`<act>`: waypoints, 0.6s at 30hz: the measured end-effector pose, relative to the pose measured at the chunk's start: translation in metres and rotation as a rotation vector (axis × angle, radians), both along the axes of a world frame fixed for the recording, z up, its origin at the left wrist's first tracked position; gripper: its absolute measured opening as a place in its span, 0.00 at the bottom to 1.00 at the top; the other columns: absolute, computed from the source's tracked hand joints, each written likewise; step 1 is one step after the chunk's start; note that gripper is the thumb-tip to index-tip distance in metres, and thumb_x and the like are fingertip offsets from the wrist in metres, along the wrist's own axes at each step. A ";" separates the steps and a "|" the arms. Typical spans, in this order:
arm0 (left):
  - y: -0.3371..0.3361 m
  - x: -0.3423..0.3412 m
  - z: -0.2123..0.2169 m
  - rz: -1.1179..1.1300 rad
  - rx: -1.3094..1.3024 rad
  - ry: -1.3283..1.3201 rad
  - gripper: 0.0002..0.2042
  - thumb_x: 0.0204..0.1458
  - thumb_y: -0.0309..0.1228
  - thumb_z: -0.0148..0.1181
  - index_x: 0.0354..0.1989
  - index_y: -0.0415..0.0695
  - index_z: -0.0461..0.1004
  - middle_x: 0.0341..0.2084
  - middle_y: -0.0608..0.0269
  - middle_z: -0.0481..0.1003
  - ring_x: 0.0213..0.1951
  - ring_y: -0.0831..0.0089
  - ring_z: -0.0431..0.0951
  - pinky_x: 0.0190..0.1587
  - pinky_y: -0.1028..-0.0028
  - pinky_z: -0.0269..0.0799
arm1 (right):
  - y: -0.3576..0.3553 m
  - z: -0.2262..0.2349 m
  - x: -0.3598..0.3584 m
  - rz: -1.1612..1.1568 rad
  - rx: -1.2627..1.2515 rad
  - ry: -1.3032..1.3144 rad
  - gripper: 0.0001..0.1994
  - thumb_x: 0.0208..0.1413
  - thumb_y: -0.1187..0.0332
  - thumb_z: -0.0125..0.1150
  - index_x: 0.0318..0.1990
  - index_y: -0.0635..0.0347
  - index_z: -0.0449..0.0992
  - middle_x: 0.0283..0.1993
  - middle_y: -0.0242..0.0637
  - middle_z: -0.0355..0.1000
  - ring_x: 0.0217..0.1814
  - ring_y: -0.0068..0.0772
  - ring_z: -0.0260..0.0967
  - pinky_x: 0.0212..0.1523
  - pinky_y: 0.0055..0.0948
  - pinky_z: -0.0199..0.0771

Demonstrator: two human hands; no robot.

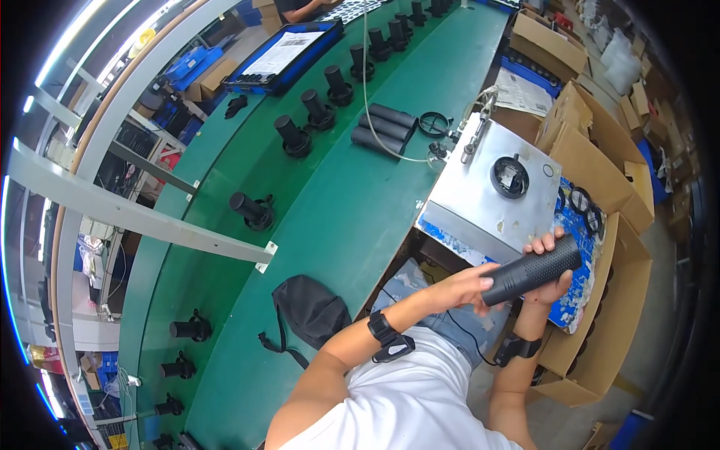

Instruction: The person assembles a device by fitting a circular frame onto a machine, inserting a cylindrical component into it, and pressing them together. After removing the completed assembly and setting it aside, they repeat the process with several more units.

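A black perforated tube [534, 268] lies across both my hands, tilted up to the right, in front of the metal box. My left hand [469, 289] grips its lower left end, thumb on top. Wrapped around the far side and underneath near the other end, my right hand [553, 289] has its fingertips showing above the tube. On the metal box [484, 199] sits a round black ring-shaped part [509, 177]. Several similar black tubes [384, 129] lie side by side on the green bench, with a black ring with crossed spokes [435, 124] beside them.
Black parts with round bases [292, 136] stand in a row along the green bench [337, 225]. A black cloth bag [309, 309] lies near my left arm. Open cardboard boxes [592, 150] line the right side. A thin hose [367, 82] crosses the bench. Another person's arm [304, 10] shows far off.
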State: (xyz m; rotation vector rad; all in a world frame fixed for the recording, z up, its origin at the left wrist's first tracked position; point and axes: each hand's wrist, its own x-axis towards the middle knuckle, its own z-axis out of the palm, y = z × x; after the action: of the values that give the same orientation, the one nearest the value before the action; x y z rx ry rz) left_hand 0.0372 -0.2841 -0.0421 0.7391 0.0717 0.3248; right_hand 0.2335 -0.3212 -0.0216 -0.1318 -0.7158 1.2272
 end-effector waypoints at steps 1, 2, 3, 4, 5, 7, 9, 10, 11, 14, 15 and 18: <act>-0.003 -0.001 0.016 0.096 0.063 0.095 0.30 0.54 0.42 0.58 0.61 0.40 0.57 0.43 0.59 0.72 0.34 0.75 0.76 0.36 0.79 0.71 | 0.000 0.002 -0.001 -0.008 -0.001 -0.005 0.36 0.48 0.56 0.69 0.58 0.56 0.52 0.45 0.34 0.58 0.51 0.32 0.60 0.62 0.37 0.59; -0.001 0.005 0.014 0.184 0.143 0.118 0.32 0.51 0.37 0.62 0.62 0.39 0.56 0.48 0.59 0.69 0.44 0.75 0.74 0.44 0.78 0.71 | 0.002 0.004 -0.002 -0.074 -0.057 -0.028 0.36 0.48 0.56 0.68 0.59 0.56 0.52 0.46 0.34 0.58 0.51 0.32 0.60 0.62 0.37 0.58; 0.001 0.009 0.015 0.175 0.142 0.114 0.32 0.51 0.37 0.62 0.62 0.39 0.56 0.48 0.59 0.69 0.44 0.75 0.74 0.44 0.78 0.71 | 0.002 0.006 -0.004 -0.141 -0.115 -0.051 0.36 0.49 0.56 0.68 0.59 0.56 0.53 0.46 0.34 0.58 0.51 0.32 0.59 0.61 0.37 0.58; 0.002 0.012 0.017 0.304 0.276 0.116 0.32 0.51 0.33 0.63 0.62 0.39 0.56 0.49 0.60 0.67 0.45 0.76 0.72 0.44 0.78 0.71 | 0.004 0.007 -0.007 -0.184 -0.143 -0.075 0.35 0.49 0.56 0.68 0.59 0.56 0.53 0.47 0.34 0.58 0.52 0.32 0.58 0.61 0.36 0.58; 0.004 0.015 0.018 0.432 0.410 0.118 0.32 0.50 0.29 0.64 0.62 0.40 0.55 0.49 0.61 0.66 0.47 0.77 0.71 0.44 0.78 0.72 | 0.005 0.007 -0.007 -0.186 -0.145 -0.074 0.35 0.49 0.56 0.68 0.59 0.56 0.53 0.47 0.34 0.58 0.52 0.32 0.58 0.61 0.36 0.58; 0.008 0.019 0.017 0.450 0.390 0.090 0.31 0.49 0.28 0.65 0.61 0.40 0.58 0.48 0.61 0.68 0.50 0.77 0.68 0.47 0.78 0.70 | 0.006 0.007 -0.007 -0.205 -0.164 -0.123 0.36 0.49 0.55 0.67 0.59 0.56 0.53 0.47 0.34 0.58 0.52 0.33 0.58 0.62 0.36 0.58; 0.013 0.020 0.016 0.558 0.615 0.102 0.29 0.48 0.29 0.66 0.59 0.39 0.61 0.45 0.61 0.69 0.51 0.76 0.68 0.48 0.78 0.69 | 0.007 0.008 -0.005 -0.195 -0.169 -0.101 0.36 0.48 0.55 0.68 0.59 0.56 0.52 0.47 0.35 0.58 0.52 0.33 0.58 0.62 0.37 0.57; 0.015 0.019 0.018 0.507 0.578 0.111 0.29 0.50 0.32 0.64 0.58 0.37 0.61 0.50 0.55 0.69 0.48 0.72 0.72 0.52 0.75 0.67 | 0.008 0.010 -0.003 -0.165 -0.150 -0.090 0.37 0.48 0.55 0.68 0.59 0.55 0.52 0.47 0.34 0.58 0.52 0.33 0.58 0.62 0.36 0.57; 0.018 0.018 0.019 0.498 0.573 0.111 0.29 0.50 0.32 0.64 0.58 0.37 0.61 0.50 0.55 0.69 0.48 0.72 0.72 0.52 0.75 0.67 | 0.009 0.010 -0.001 -0.134 -0.131 -0.080 0.37 0.48 0.55 0.68 0.59 0.55 0.52 0.46 0.34 0.58 0.52 0.33 0.58 0.61 0.36 0.57; 0.022 0.019 0.018 0.219 0.011 0.146 0.25 0.54 0.39 0.58 0.55 0.35 0.63 0.39 0.55 0.74 0.21 0.80 0.73 0.20 0.82 0.66 | 0.016 0.009 0.011 -0.104 -0.054 -0.054 0.36 0.46 0.55 0.70 0.57 0.53 0.52 0.45 0.32 0.58 0.51 0.32 0.59 0.61 0.37 0.56; 0.025 0.020 0.016 0.209 0.004 0.144 0.25 0.54 0.39 0.58 0.55 0.35 0.63 0.39 0.55 0.74 0.21 0.80 0.73 0.20 0.82 0.66 | 0.019 0.009 0.015 -0.078 -0.004 -0.032 0.36 0.45 0.56 0.70 0.56 0.52 0.53 0.45 0.31 0.58 0.50 0.31 0.59 0.61 0.38 0.56; 0.036 0.023 0.020 0.005 -0.337 -0.037 0.22 0.57 0.40 0.55 0.53 0.36 0.64 0.28 0.55 0.75 0.21 0.77 0.74 0.18 0.82 0.65 | 0.031 0.013 0.023 -0.044 0.039 -0.014 0.34 0.44 0.59 0.71 0.53 0.50 0.54 0.42 0.29 0.57 0.48 0.29 0.59 0.60 0.38 0.56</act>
State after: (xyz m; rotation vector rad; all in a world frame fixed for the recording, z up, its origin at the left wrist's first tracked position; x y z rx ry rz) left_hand 0.0602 -0.2480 -0.0223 0.3989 0.0909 0.3216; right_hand 0.2565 -0.2898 -0.0084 -0.1235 -0.7453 1.1713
